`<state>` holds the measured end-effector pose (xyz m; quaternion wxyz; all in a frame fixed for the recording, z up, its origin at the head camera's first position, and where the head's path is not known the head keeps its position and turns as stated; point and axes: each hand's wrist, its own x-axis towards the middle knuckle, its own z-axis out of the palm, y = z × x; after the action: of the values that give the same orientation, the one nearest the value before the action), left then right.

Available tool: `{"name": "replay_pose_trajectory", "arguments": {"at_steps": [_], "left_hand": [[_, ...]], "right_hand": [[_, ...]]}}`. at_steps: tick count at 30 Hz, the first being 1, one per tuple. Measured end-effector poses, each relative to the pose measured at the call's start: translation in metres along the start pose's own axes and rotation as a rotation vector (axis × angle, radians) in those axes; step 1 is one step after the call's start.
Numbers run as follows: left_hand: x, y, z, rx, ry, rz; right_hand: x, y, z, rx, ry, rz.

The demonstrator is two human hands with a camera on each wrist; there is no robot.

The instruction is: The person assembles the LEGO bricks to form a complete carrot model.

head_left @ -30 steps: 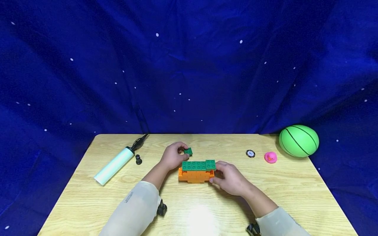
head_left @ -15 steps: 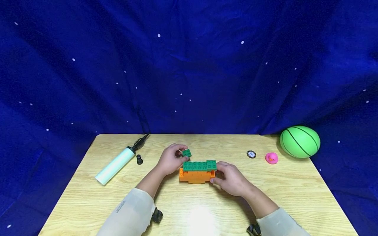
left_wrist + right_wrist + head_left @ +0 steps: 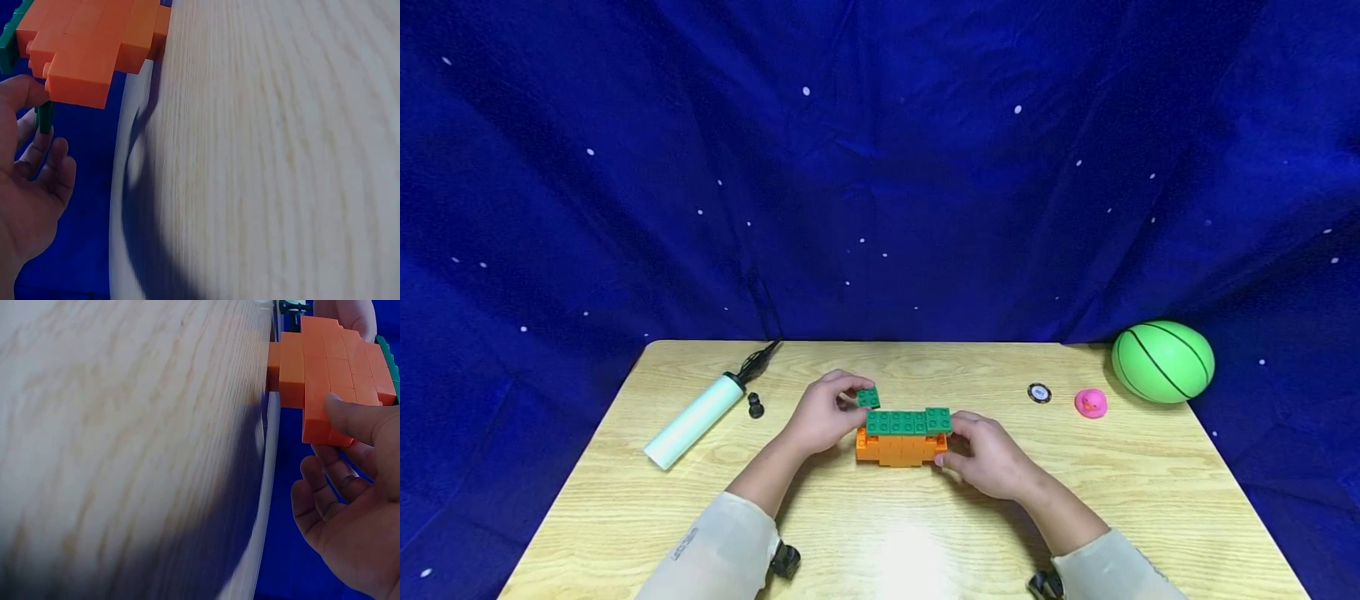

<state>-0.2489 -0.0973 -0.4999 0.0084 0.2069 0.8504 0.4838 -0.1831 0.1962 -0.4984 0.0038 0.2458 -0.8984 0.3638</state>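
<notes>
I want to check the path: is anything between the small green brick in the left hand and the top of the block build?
Nothing visible. The small green brick, pinched by the left hand, sits just behind the block build, with no object between them.

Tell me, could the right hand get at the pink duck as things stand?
Probably yes. The duck sits in the open on the table, nothing between; but the right hand holds the block build and must let go.

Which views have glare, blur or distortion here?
Head view: sharp, wide-angle bowing at the edges, a bright glare patch on the table near the front edge. Left wrist view: rolled sideways, wood grain smeared, dark shadow under the orange block base. Right wrist view: also rolled, near tabletop blurred and shadowed; right hand fairly clear.
</notes>
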Motion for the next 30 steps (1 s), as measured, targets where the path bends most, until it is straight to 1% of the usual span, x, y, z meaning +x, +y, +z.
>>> {"name": "replay_pose_trajectory", "arguments": {"at_steps": [5, 12, 19, 22, 27, 30], "left_hand": [[-0.004, 0.000, -0.003, -0.034, -0.007, 0.023], [-0.015, 0.004, -0.008, -0.062, 0.002, 0.012], [-0.022, 0.008, -0.011, -0.139, 0.005, 0.056], [-0.024, 0.009, -0.011, -0.154, 0.030, 0.070], [-0.028, 0.009, -0.010, -0.200, 0.112, 0.106], [-0.031, 0.012, -0.011, -0.241, 0.121, 0.114]], "right_hand": [[-0.001, 0.000, -0.001, -0.004, -0.014, 0.017], [0.000, -0.001, 0.000, -0.013, -0.015, 0.018], [-0.001, -0.002, -0.001, -0.008, -0.014, 0.026], [-0.001, -0.002, -0.001, -0.010, -0.021, 0.032], [0.000, -0.003, -0.001, -0.021, -0.015, 0.024], [0.000, -0.003, -0.001, -0.025, -0.010, 0.024]]}}
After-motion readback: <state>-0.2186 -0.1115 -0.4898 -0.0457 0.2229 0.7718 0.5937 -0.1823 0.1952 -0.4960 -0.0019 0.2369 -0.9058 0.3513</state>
